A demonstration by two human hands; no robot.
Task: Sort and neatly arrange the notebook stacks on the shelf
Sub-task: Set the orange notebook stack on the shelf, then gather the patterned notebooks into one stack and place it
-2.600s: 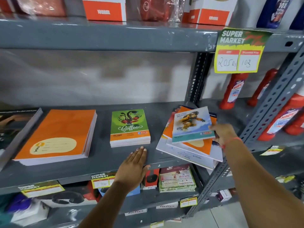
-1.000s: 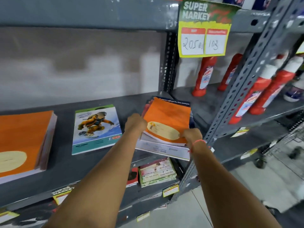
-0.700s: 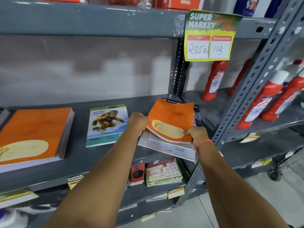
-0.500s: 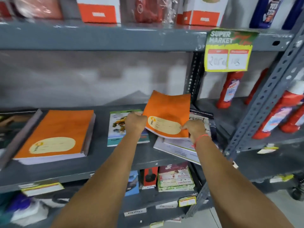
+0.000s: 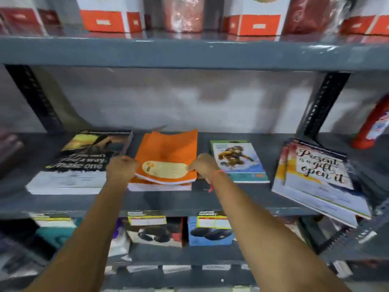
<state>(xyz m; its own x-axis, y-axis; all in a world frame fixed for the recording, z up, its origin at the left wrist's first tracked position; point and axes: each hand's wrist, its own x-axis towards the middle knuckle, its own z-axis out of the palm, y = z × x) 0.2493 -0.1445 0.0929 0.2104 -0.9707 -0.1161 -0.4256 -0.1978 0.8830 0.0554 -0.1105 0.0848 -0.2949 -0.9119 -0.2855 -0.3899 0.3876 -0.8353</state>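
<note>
Shelf (image 5: 210, 204): grey painted metal, flat, scuffed front edge.
Orange notebook (image 5: 168, 157): thin, soft cover with a cream oval label, bowed, its near edge lifted above the orange stack (image 5: 160, 186) near the shelf's front edge.
Left hand (image 5: 121, 168): curled, pinching the notebook's left edge.
Right hand (image 5: 203, 165): pinching its right edge.

The top notebook (image 5: 168, 157) is orange with a cream oval label. The shelf (image 5: 189, 200) is grey. A red thread (image 5: 215, 175) circles one wrist.
</note>
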